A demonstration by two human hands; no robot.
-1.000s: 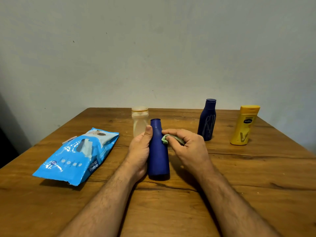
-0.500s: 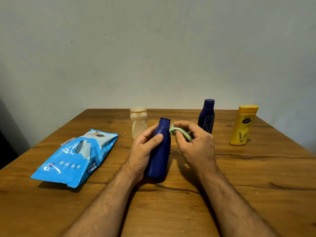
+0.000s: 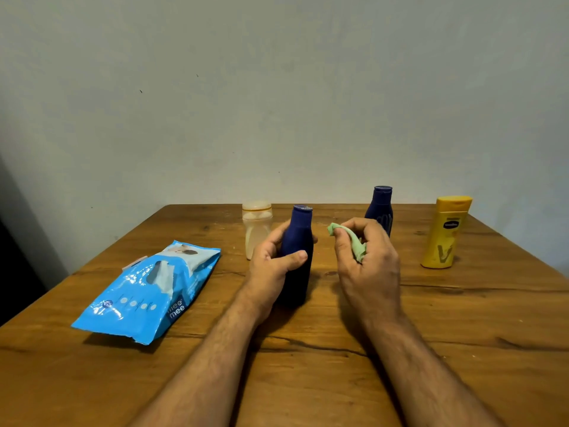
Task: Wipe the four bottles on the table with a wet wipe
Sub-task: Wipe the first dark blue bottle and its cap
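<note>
left hand point(image 3: 274, 266) grips blue bottle point(image 3: 297, 251) mid-body, table point(image 3: 462, 334) centre | right hand point(image 3: 366, 260) pinches green wipe point(image 3: 354, 241), just beside | bottle likely light, stiff, slick: hold waist firmly

head-worn, facing down-forward, close over table point(image 3: 462, 349)

Left hand point(image 3: 274, 266), right hand point(image 3: 366, 260) curled
</note>
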